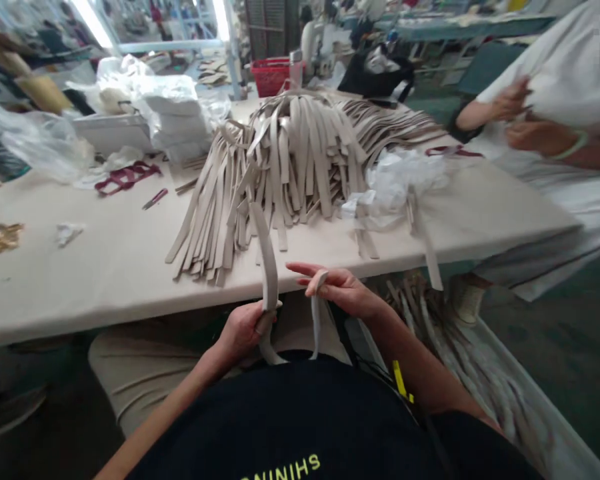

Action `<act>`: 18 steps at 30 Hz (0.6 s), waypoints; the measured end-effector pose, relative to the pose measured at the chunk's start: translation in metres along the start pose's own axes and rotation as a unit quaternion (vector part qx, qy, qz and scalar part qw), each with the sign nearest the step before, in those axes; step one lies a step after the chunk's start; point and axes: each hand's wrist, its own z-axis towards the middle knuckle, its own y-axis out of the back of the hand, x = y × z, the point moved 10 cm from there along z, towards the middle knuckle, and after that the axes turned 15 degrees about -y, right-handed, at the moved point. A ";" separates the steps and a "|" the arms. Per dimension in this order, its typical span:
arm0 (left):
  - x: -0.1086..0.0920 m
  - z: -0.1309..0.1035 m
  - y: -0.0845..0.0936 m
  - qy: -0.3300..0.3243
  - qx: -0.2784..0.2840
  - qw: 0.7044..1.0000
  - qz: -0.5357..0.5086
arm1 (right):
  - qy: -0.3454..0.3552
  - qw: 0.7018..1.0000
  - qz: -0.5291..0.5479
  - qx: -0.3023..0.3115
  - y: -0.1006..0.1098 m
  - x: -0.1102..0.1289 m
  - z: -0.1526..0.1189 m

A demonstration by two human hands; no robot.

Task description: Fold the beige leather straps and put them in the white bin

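A long beige strap (267,257) runs between my two hands, over my lap at the table's front edge. My left hand (245,328) is closed around it, and one end stands up above the fist. Between thumb and fingers, my right hand (347,290) pinches the other end, its index finger stretched out to the left. The strap's middle sags in a loop against my dark shirt. Just beyond my hands, a big heap of similar beige straps (295,147) lies on the table, many ends hanging toward me.
On the pale table (105,273) lie small scissors (155,199), maroon straps (127,178), gold-coloured pieces (1,239) and crumpled white plastic (400,180). A red basket (270,77) stands behind the heap. At right sits another person (545,127). More straps (445,333) lie low at right.
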 end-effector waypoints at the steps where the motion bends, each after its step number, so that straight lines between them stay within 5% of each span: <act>1: -0.001 0.007 -0.009 -0.016 0.033 0.999 0.013 | 0.012 1.000 0.011 0.006 0.000 0.003 0.002; 7: 0.018 0.016 -0.044 -0.039 0.145 0.987 0.051 | 0.078 0.988 0.123 -0.055 0.031 0.024 0.004; 12: 0.023 0.017 -0.046 -0.013 0.175 0.982 0.072 | 0.119 0.973 0.153 -0.122 0.059 0.036 -0.013; 18: -0.015 0.038 -0.056 0.060 0.128 0.968 -0.206 | 0.120 0.971 0.048 -0.201 0.037 0.038 -0.034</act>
